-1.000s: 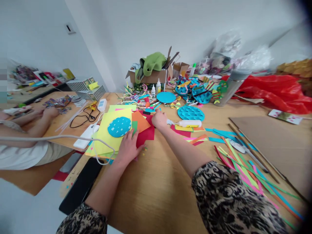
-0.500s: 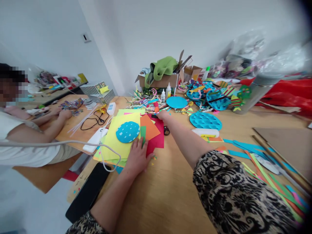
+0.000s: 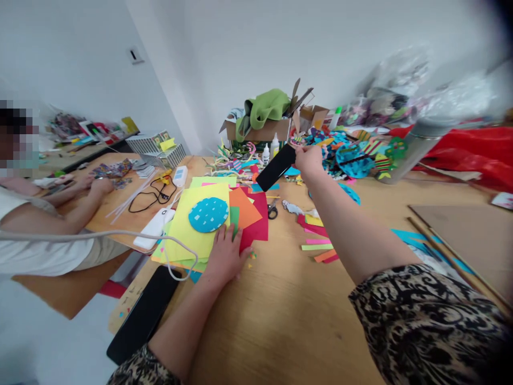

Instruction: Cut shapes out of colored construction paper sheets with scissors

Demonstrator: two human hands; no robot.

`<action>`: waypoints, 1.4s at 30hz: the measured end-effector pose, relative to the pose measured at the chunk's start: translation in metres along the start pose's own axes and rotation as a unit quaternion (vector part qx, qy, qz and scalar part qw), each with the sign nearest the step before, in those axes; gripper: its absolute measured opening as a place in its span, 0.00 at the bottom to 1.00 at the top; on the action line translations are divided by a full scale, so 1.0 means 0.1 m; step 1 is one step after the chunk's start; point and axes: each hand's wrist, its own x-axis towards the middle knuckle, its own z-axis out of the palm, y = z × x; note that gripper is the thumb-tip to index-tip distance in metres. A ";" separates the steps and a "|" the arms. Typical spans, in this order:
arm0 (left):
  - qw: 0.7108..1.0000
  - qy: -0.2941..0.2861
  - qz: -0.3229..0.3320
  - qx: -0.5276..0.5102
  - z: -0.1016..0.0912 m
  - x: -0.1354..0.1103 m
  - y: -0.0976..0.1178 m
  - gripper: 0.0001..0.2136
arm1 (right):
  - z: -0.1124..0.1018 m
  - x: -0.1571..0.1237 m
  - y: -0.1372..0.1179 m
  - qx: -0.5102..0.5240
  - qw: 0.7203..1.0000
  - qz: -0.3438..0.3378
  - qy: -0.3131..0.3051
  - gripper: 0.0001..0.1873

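My right hand [image 3: 309, 160] grips one end of a black phone [image 3: 276, 167], held tilted above the far part of the table. My left hand [image 3: 227, 254] lies with its fingers spread over the edge of a stack of coloured paper [image 3: 180, 235]. Just beyond its fingertips, a blue disc with pale patches [image 3: 208, 215] rests on the yellow sheet. Orange, green and red sheets fan out to the right of it. A pair of scissors [image 3: 273, 211] lies beside the red sheet, and paper strips [image 3: 318, 243] are under my right forearm.
Glue bottles [image 3: 266, 155] stand before a cardboard box [image 3: 256, 130]. Craft scraps [image 3: 348, 160] and a clear bottle [image 3: 419, 152] are at the back right. A white cable [image 3: 100, 233] crosses the left side, near another black flat device [image 3: 144, 315]. A co-worker [image 3: 48, 224] sits at left.
My right hand has lifted the black phone from beside the red paper and moved up and right. My left hand stays on the paper stack. Paper strips and the scissors are more exposed.
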 end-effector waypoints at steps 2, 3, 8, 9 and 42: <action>1.000 0.014 0.004 0.002 0.02 0.00 -0.02 0.29 | -0.11 -0.08 -0.02 0.034 0.998 0.051 0.006 0.11; 1.000 0.020 0.007 0.003 0.04 -0.01 -0.03 0.28 | -0.16 -0.14 -0.03 0.053 0.996 0.076 0.007 0.12; 0.999 0.033 0.016 0.005 0.07 0.00 -0.05 0.30 | -0.43 -0.56 -0.04 0.139 0.976 0.164 -0.033 0.13; 0.999 0.035 0.015 0.003 0.07 0.00 -0.06 0.30 | -0.49 -0.66 -0.03 0.152 0.971 0.177 -0.043 0.13; 0.627 -0.226 -0.120 -0.736 -0.69 -0.73 0.15 0.17 | -1.56 -2.28 -0.16 0.281 0.866 0.328 -0.253 0.16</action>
